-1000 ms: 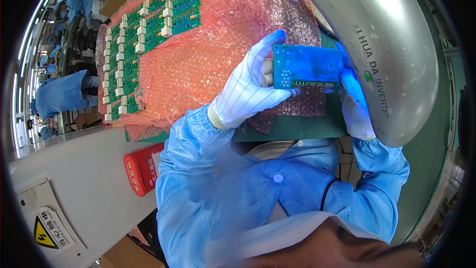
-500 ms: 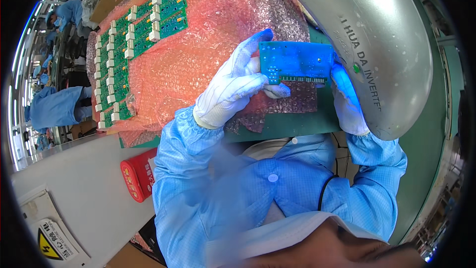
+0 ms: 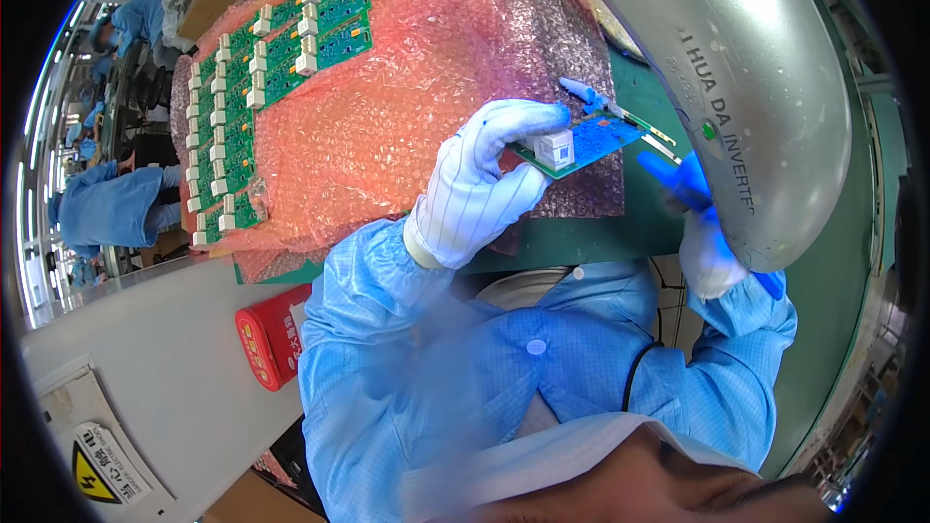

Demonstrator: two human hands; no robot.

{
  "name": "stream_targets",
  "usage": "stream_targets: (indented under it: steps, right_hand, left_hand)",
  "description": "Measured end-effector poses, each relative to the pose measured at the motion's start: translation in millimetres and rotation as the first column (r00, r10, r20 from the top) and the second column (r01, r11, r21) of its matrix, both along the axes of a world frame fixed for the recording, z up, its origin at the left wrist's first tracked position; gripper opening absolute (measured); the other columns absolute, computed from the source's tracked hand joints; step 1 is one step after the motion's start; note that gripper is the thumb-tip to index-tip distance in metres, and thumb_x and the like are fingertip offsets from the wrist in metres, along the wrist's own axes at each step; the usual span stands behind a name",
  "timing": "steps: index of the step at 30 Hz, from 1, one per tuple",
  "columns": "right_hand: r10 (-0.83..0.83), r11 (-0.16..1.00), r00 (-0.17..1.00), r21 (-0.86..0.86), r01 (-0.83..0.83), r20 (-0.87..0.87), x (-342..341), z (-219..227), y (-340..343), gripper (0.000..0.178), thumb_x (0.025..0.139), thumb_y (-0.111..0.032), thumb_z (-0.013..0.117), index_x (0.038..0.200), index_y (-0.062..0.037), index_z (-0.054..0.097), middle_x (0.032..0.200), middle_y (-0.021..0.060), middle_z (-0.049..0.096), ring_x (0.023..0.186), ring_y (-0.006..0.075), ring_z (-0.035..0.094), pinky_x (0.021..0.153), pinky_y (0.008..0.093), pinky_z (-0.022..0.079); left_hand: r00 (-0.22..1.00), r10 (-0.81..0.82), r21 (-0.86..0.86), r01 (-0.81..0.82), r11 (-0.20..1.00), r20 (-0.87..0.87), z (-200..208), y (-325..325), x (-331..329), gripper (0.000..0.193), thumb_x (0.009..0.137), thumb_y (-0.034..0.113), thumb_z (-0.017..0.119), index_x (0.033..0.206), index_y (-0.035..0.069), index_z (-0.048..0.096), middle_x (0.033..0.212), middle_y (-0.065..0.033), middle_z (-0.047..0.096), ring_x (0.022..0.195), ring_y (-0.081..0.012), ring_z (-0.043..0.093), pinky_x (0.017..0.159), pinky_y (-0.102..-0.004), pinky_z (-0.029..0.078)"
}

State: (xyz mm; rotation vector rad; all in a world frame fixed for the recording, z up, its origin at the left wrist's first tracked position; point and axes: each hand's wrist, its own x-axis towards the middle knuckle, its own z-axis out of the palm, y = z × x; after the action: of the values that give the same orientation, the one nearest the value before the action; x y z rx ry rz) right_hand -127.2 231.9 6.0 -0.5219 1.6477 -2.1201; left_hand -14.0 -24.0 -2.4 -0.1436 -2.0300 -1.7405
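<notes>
Circuit board point(image 3: 591, 140), green, tilted, held up over the bench between both gloved hands. Left hand point(image 3: 484, 189) is clamped on its near-left end, fingertips point(image 3: 542, 116) curled over the top edge, thumb under by the white block part point(image 3: 555, 148) mounted on the board. Right hand point(image 3: 702, 223) sits at the board's far-right end, blue fingertips point(image 3: 668, 172) touching or just off the edge; a big curved metal duct point(image 3: 736, 68) hides most of that hand, so cannot tell if it actually grips.

Under the board: pink bubble wrap sheet point(image 3: 417, 107) spread on a green mat point(image 3: 620, 242). Further left on the wrap, rows of more green boards point(image 3: 262, 77) with white blocks, lying flat, well apart from the held one.

Both arms in blue smock sleeves point(image 3: 387, 329). Red label point(image 3: 266, 334) on the grey bench edge below left. Other people in blue smocks point(image 3: 107, 208) at far left.
</notes>
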Motion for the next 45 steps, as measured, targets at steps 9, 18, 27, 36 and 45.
stream_targets:
  steps: [9,18,27,36,45]
  right_hand:
    - [0.181,0.980,0.908,0.151,-0.133,-0.377,3.0,25.8,-13.0,0.017,0.097,-0.011,0.051,0.100,-0.0006,0.063,0.088,0.0135,0.065,0.077,0.0224,0.064,0.073,0.0361,0.054]
    - [0.262,0.963,0.778,0.208,-0.172,-0.570,12.1,42.6,-38.5,0.021,0.098,-0.005,0.043,0.100,-0.0002,0.063,0.086,0.0130,0.063,0.072,0.0200,0.061,0.068,0.0321,0.053]
    - [-0.079,0.962,0.997,0.261,0.077,-0.004,-8.3,17.4,-53.7,0.030,0.102,-0.026,0.053,0.121,-0.0048,0.060,0.102,0.0084,0.063,0.089,0.0150,0.061,0.077,0.0289,0.050]
    - [0.070,0.979,0.986,0.177,-0.097,0.153,-0.8,25.1,-54.7,0.029,0.098,-0.019,0.057,0.124,-0.0061,0.055,0.106,0.0073,0.062,0.093,0.0144,0.060,0.078,0.0282,0.049]
    - [0.038,0.988,0.951,0.133,-0.083,0.306,5.4,39.3,-64.8,0.034,0.093,-0.014,0.060,0.125,-0.0056,0.054,0.104,0.0077,0.062,0.091,0.0161,0.061,0.078,0.0298,0.050]
  left_hand:
    - [0.999,0.021,-0.129,-0.016,0.992,0.039,8.2,5.9,-2.5,0.048,0.071,-0.004,0.063,0.118,0.005,0.064,0.115,-0.0156,0.065,0.108,-0.0306,0.064,0.088,-0.0373,0.054]
    - [0.999,0.042,-0.190,-0.046,0.981,-0.024,8.8,7.1,-3.4,0.048,0.068,-0.005,0.064,0.116,0.006,0.065,0.111,-0.0146,0.067,0.104,-0.0320,0.065,0.087,-0.0384,0.055]
    - [0.981,0.074,-0.265,-0.120,0.957,-0.179,29.6,-0.8,5.3,0.054,0.064,-0.007,0.069,0.116,0.006,0.066,0.106,-0.0127,0.068,0.098,-0.0308,0.066,0.081,-0.0372,0.056]
    - [0.948,0.164,-0.314,-0.249,0.916,-0.274,35.6,3.6,9.9,0.058,0.063,-0.005,0.076,0.119,0.006,0.066,0.104,-0.0124,0.068,0.091,-0.0293,0.067,0.075,-0.0352,0.056]
    - [0.955,0.134,-0.278,-0.209,0.938,-0.263,35.2,3.3,5.4,0.045,0.068,-0.004,0.078,0.111,0.008,0.069,0.107,-0.0143,0.068,0.104,-0.0292,0.064,0.084,-0.0376,0.054]
